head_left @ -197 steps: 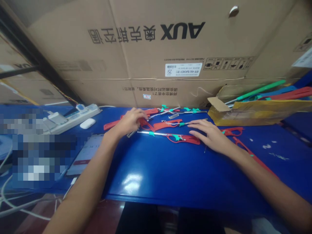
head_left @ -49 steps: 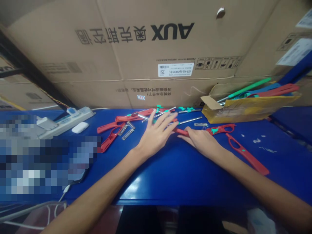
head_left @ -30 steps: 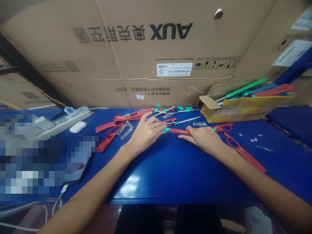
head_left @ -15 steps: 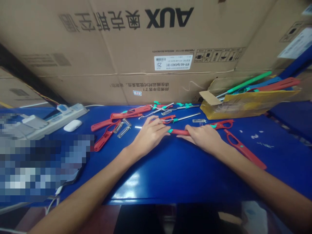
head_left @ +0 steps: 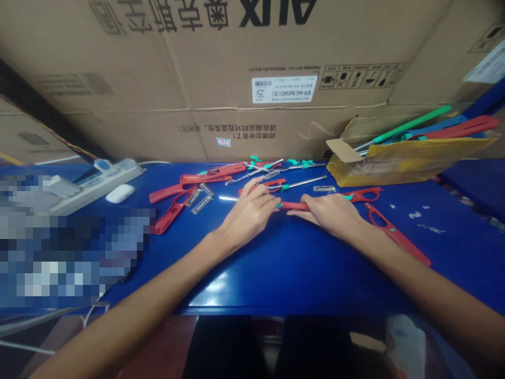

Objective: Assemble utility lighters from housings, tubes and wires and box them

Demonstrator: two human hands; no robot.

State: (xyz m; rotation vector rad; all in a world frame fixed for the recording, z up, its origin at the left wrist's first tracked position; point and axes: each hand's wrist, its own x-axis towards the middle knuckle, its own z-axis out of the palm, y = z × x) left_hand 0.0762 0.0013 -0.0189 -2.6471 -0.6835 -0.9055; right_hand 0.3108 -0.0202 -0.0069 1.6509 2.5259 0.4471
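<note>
Held level above the table is a red stick lighter (head_left: 294, 206) with a green part and a metal tube sticking out to the left. My left hand (head_left: 251, 213) is closed around its tube end. The fingers of my right hand (head_left: 329, 213) grip the red handle, hiding much of it. Just behind lies another red lighter piece with a metal tube (head_left: 305, 181). Close to my right hand are a red handle half (head_left: 365, 195), a clear fuel tank (head_left: 324, 188) and a longer red handle half (head_left: 402, 237).
Red handle halves (head_left: 169, 213) and clear tanks (head_left: 202, 204) lie at the left. A yellow-taped carton (head_left: 398, 166) holding lighters stands back right. A power strip (head_left: 98, 181) and a white earbud case (head_left: 120, 193) sit left. A large cardboard box (head_left: 221, 89) walls the back.
The whole view has tilted slightly, so the table and its things appear a little higher. Both hands keep their hold on the stick lighter, with little other movement.
</note>
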